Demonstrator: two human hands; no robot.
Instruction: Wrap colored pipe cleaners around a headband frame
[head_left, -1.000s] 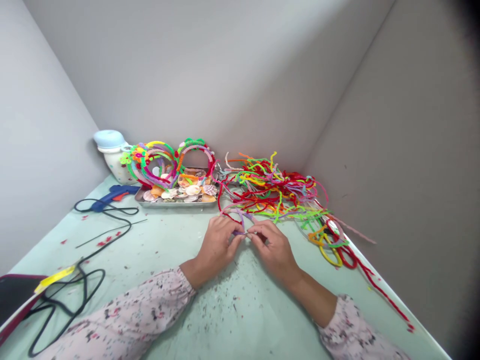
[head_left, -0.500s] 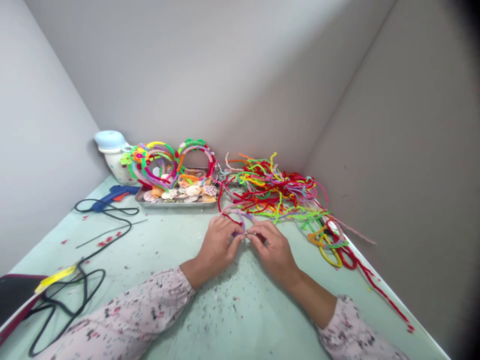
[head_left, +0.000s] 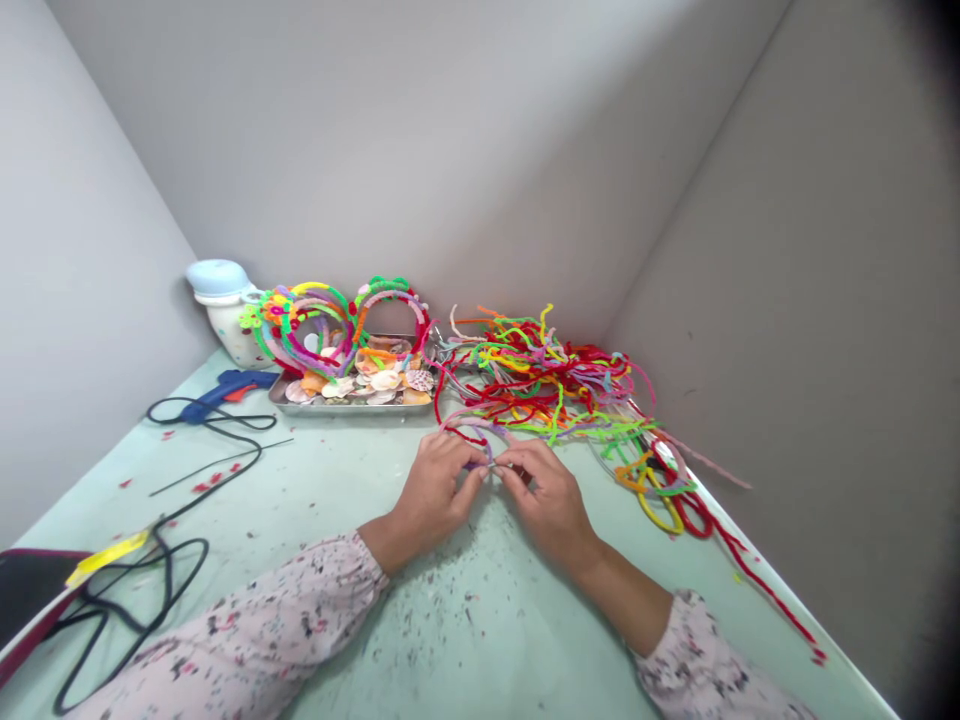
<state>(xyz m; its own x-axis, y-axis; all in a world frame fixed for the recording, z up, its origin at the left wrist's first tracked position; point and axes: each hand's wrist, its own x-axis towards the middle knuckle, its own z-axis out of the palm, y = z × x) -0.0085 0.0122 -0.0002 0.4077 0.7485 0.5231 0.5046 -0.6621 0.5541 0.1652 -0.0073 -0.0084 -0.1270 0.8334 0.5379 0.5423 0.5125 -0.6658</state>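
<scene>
Barely anything has moved since the earlier frames: the left hand and right hand stay close together, each pinched shut on a lilac pipe cleaner held just above the desk. A tangled heap of colored pipe cleaners lies just beyond, beside a metal tray of seashells and a blue hot glue gun.

Fingertips hide the purple pipe cleaner's end.
</scene>
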